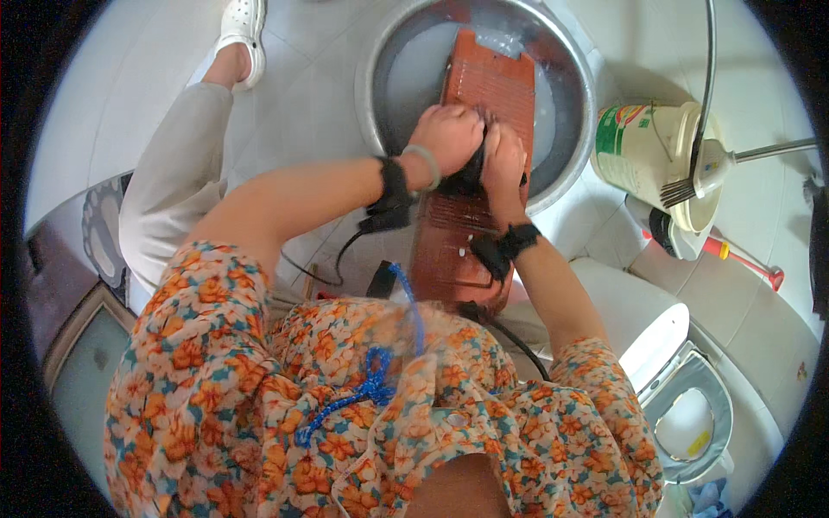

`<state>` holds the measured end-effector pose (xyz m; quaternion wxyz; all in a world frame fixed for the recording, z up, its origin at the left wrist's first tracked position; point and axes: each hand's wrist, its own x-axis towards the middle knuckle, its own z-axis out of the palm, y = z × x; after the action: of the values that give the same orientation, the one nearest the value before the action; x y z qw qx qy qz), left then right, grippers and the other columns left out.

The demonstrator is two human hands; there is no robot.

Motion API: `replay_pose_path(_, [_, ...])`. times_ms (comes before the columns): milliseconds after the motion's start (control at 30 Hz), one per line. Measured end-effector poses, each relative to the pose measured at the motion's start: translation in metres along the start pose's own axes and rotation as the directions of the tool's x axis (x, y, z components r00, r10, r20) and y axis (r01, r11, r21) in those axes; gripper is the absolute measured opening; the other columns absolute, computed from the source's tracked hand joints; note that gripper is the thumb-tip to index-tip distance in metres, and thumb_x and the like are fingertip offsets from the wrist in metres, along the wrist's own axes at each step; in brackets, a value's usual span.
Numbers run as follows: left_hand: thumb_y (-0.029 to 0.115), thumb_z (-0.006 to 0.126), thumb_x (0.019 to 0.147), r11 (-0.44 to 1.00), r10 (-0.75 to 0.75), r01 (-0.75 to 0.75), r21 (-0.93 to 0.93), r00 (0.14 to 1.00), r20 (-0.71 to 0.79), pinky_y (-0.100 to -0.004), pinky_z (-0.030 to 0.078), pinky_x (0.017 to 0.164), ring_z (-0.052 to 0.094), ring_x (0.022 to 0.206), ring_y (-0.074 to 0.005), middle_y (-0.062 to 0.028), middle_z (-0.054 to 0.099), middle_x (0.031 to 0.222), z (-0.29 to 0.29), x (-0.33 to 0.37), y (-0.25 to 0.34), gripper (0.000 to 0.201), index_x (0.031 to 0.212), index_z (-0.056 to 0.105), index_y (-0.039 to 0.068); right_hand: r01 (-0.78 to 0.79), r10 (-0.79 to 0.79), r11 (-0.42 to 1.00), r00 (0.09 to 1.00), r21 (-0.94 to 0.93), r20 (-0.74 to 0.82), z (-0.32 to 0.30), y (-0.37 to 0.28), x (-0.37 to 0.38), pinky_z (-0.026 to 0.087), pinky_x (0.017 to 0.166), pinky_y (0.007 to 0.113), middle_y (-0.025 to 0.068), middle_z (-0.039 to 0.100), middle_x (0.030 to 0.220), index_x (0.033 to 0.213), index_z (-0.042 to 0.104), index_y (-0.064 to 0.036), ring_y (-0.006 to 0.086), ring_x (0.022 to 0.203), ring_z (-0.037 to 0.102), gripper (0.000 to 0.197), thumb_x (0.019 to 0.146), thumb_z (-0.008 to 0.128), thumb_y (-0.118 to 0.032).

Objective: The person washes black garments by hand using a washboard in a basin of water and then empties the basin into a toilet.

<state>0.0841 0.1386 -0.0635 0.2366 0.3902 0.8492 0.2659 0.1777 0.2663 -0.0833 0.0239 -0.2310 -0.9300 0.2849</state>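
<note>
A reddish-brown washboard leans in a round metal basin, its lower end toward my body. Some greyish water shows in the basin around it. On the ridges lies a bunched black cloth, wet-looking and partly covered by my hands. My left hand is closed on the cloth, its knuckles up. Close beside it, my right hand grips the cloth too, over the middle of the board. A small white piece sits low on the washboard.
A cream bucket stands right of the basin, with a brush head by its rim. Past it lies a red-handled tool. At lower right is a toilet. A white clog is on the tiled floor at upper left.
</note>
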Motion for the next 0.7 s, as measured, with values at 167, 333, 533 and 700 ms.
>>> replay_pose_path(167, [0.043, 0.046, 0.099, 0.932, -0.363, 0.333, -0.143, 0.857, -0.366, -0.0539, 0.031, 0.111, 0.037, 0.139, -0.0311, -0.0124, 0.038, 0.153, 0.003, 0.052, -0.001, 0.051, 0.134, 0.057, 0.008, -0.186, 0.163, 0.977, 0.967, -0.103, -0.198, 0.004, -0.009, 0.057, 0.040, 0.095, 0.054, 0.0229, 0.057, 0.122, 0.119, 0.057, -0.0028, 0.0427, 0.116, 0.051, 0.041, 0.100, 0.047, -0.037])
replay_pose_path(333, [0.057, 0.047, 0.094, 0.822, -0.520, 0.505, -0.264, 0.854, 0.011, -0.0566, 0.027, 0.112, 0.032, 0.139, -0.0439, -0.0201, 0.031, 0.155, -0.006, -0.005, 0.029, 0.063, 0.138, 0.053, 0.013, 0.083, -0.079, 0.997, 0.980, 0.010, -0.184, -0.010, 0.001, 0.003, 0.038, 0.103, 0.051, 0.0240, 0.057, 0.125, 0.126, 0.059, -0.0035, 0.0441, 0.119, 0.050, 0.043, 0.099, 0.049, -0.035])
replay_pose_path(533, [0.029, 0.066, 0.087, 0.992, -0.003, -0.057, -0.109, 0.876, -0.483, -0.0573, 0.031, 0.108, 0.035, 0.134, -0.0443, -0.0196, 0.043, 0.140, 0.032, -0.101, 0.038, 0.029, 0.110, 0.065, 0.011, 0.133, -0.091, 0.984, 0.944, 0.116, -0.317, -0.011, -0.029, -0.096, 0.038, 0.098, 0.047, 0.0188, 0.060, 0.115, 0.100, 0.065, -0.0017, 0.0387, 0.111, 0.053, 0.018, 0.092, 0.055, -0.015])
replay_pose_path(700, [0.027, 0.066, 0.082, 0.982, 0.068, -0.138, -0.126, 0.892, -0.447, -0.0551, 0.034, 0.105, 0.043, 0.127, -0.0430, -0.0200, 0.051, 0.129, 0.037, -0.061, 0.005, 0.030, 0.104, 0.065, 0.007, 0.148, -0.113, 0.976, 0.970, 0.156, -0.215, 0.001, -0.011, -0.052, 0.039, 0.090, 0.048, 0.0164, 0.062, 0.111, 0.097, 0.062, -0.0001, 0.0373, 0.101, 0.055, 0.018, 0.086, 0.055, -0.012])
